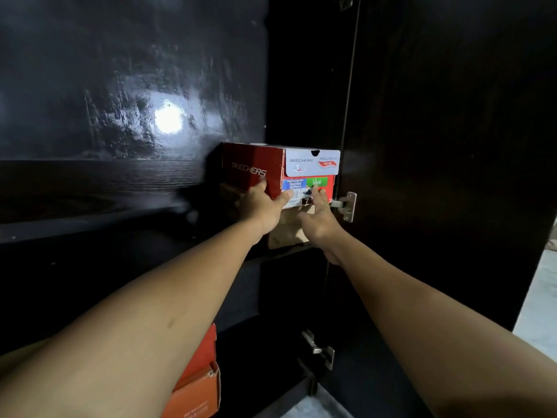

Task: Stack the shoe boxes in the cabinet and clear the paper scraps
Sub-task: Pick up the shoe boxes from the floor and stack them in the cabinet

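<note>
A red Skechers shoe box [253, 164] with a white end label sits on top of a plain brown box [287, 230] on a shelf of the dark cabinet. My left hand [265, 206] holds the red box at its lower front corner, thumb on the end label and fingers on the long side. My right hand [319, 215] presses straight fingers against the end label of the red box. Both arms reach forward from the bottom of the frame.
The shelf edge [90, 224] runs left from the boxes. The open cabinet door [452, 146] stands at the right with metal hinges [346, 206]. An orange box [196, 384] sits low in the cabinet under my left arm. Pale floor [539, 297] shows at far right.
</note>
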Available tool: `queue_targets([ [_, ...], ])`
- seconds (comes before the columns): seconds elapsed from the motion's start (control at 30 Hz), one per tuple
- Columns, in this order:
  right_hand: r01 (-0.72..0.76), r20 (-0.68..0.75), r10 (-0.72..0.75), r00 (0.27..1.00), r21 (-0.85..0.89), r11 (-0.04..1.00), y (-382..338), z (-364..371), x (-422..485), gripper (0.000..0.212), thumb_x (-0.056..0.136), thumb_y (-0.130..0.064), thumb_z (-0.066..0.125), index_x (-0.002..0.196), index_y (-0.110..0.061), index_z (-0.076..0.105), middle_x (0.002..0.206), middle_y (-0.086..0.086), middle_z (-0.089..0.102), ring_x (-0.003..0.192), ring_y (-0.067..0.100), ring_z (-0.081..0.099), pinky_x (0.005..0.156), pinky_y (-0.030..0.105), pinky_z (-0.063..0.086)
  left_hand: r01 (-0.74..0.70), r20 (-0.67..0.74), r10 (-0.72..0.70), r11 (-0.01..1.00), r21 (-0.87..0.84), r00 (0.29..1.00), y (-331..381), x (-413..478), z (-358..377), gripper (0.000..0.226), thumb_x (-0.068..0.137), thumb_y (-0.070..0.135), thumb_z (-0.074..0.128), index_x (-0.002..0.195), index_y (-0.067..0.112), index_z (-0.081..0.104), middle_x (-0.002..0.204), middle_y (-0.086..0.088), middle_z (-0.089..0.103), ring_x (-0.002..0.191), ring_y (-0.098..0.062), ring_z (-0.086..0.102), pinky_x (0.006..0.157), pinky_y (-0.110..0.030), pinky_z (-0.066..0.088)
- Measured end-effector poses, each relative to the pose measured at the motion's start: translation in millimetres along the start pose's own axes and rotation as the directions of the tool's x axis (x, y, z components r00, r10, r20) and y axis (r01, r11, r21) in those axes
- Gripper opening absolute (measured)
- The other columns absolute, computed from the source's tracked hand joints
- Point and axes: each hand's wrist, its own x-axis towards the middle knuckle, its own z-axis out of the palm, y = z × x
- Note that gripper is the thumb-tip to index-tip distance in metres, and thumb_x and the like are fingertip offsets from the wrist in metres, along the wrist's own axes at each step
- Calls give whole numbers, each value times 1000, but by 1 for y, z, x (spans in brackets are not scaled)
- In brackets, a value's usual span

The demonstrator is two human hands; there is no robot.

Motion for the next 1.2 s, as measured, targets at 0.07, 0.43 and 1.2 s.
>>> queue_targets([
  [0.07, 2, 31, -1, 1000, -27, 1000, 1, -1, -1, 81, 99, -9, 48, 158, -28, -4, 165, -8, -16, 153, 15, -6, 118, 31, 16, 9, 15, -9, 1000, 5, 1000, 2, 0, -1, 46, 86, 46, 71, 127, 27, 62, 118, 1, 70, 110, -23, 64, 100, -41, 50],
  [0.43, -10, -103, 0, 995, -98, 995, -5, -93, -67, 62, 92, -9, 63, 150, -16, 40, 145, 4, 51, 106, 13, 60, 82, 14, 48, -160, -142, 185, 972, 172, 972, 33, -70, 4, 70, 81, 38, 74, 143, 19, 47, 143, -7, 45, 134, -28, 38, 111, -43, 32],
  [1.2, -730, -162, 716, 679, -44, 683, 335, -196, -531, 83, 81, -43, 78, 150, -18, 37, 147, 8, 43, 125, 27, 52, 93, 31, 46, 46, 743, -405, 891, 452, 532, -155, -499, 152, 126, 27, 93, 73, 130, 27, 45, 124, 5, 59, 119, -22, 55, 94, -40, 51],
])
